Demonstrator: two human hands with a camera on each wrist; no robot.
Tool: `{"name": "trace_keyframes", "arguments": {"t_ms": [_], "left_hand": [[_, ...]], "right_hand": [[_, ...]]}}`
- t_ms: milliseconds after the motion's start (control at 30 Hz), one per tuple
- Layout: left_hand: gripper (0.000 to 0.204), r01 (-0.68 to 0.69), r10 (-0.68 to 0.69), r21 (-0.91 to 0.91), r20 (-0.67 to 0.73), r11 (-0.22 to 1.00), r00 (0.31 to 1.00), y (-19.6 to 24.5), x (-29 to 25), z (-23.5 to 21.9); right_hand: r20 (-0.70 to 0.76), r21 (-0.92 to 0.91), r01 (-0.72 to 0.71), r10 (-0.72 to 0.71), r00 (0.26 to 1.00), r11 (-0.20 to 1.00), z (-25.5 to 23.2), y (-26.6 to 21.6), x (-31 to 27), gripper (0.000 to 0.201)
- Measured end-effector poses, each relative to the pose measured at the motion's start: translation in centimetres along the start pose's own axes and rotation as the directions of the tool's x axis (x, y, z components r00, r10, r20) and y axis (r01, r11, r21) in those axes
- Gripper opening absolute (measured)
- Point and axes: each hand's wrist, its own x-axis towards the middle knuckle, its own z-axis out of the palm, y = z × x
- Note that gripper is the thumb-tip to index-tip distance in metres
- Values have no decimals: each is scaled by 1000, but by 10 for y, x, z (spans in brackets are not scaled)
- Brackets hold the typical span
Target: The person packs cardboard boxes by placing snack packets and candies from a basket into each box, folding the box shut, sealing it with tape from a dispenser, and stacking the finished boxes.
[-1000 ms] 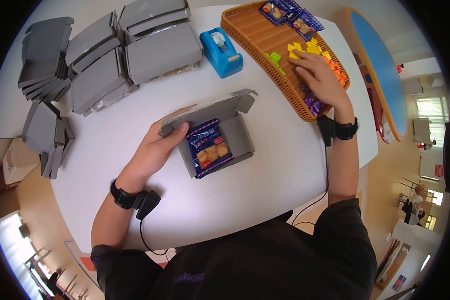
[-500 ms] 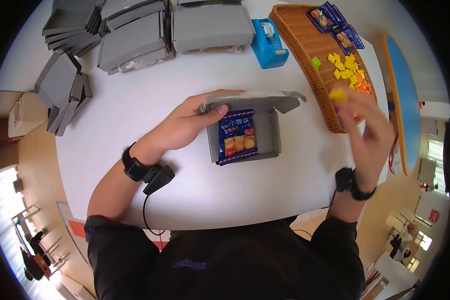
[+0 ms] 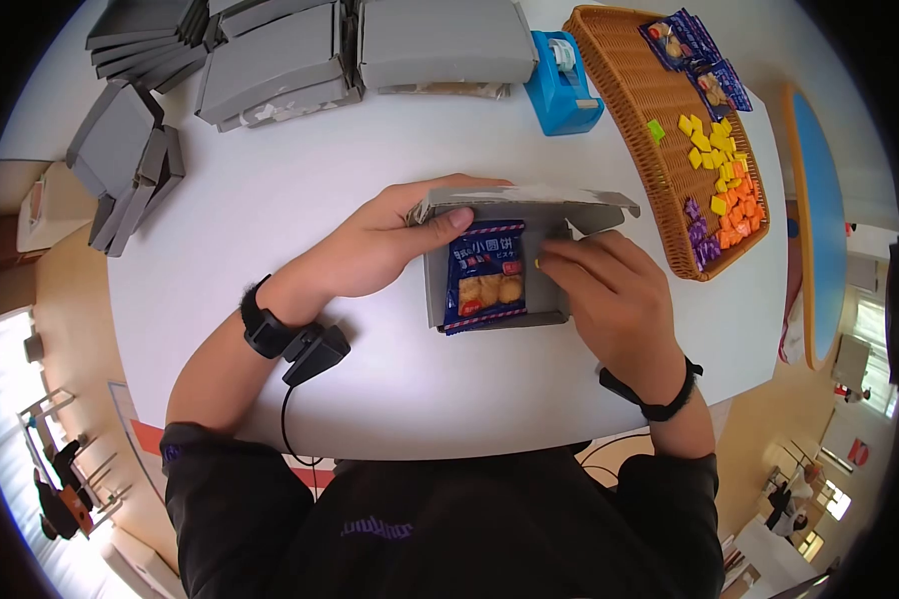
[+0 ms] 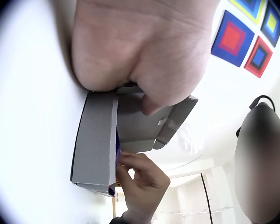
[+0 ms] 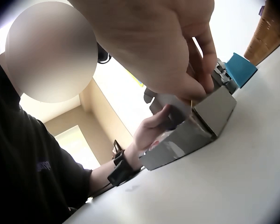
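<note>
A grey cardboard box [image 3: 549, 317] stands with its lid raised on the white table, a blue biscuit packet [image 3: 485, 275] in its left part. My left hand [image 3: 375, 245] grips the box's lid and back edge, thumb over the inside. Over the box's right part is my right hand [image 3: 624, 299], fingertips pinching a small yellow piece [image 3: 538, 264], mostly hidden by the fingers. In the right wrist view those fingers [image 5: 198, 88] reach over the wall of the box [image 5: 177, 144]. The left wrist view shows the box from its side [image 4: 95, 140].
At the right lies a wicker basket [image 3: 634, 130] with yellow, orange and purple pieces, one green piece [image 3: 655, 131] and biscuit packets [image 3: 719, 88]. A blue tape dispenser [image 3: 566, 95] stands beside it. Grey boxes [image 3: 440, 45] are stacked behind, with an open one [image 3: 120, 150] at the left.
My right hand has left the basket and come over to the box with a yellow piece. My left hand still holds the box, which now appears further right in the head view.
</note>
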Motion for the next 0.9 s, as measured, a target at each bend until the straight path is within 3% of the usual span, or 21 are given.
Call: {"name": "trace_keyframes", "arguments": {"t_ms": [167, 500, 633, 767, 900], "left_hand": [[41, 14, -14, -41, 1, 999, 1000, -2, -1, 0], [41, -5, 5, -47, 3, 999, 1000, -5, -1, -1], [41, -47, 47, -27, 5, 999, 999, -5, -1, 0], [40, -5, 6, -44, 18, 999, 1000, -3, -1, -1], [40, 16, -16, 7, 14, 1000, 1000, 5, -1, -1]], "right_hand": [[32, 23, -105, 104, 994, 994, -4, -2, 1, 32], [11, 21, -91, 90, 996, 996, 1, -4, 0, 32], [67, 67, -126, 122, 990, 990, -4, -3, -6, 28], [151, 132, -162, 141, 978, 978, -11, -9, -3, 21], [142, 129, -147, 128, 982, 981, -16, -12, 0, 18]]}}
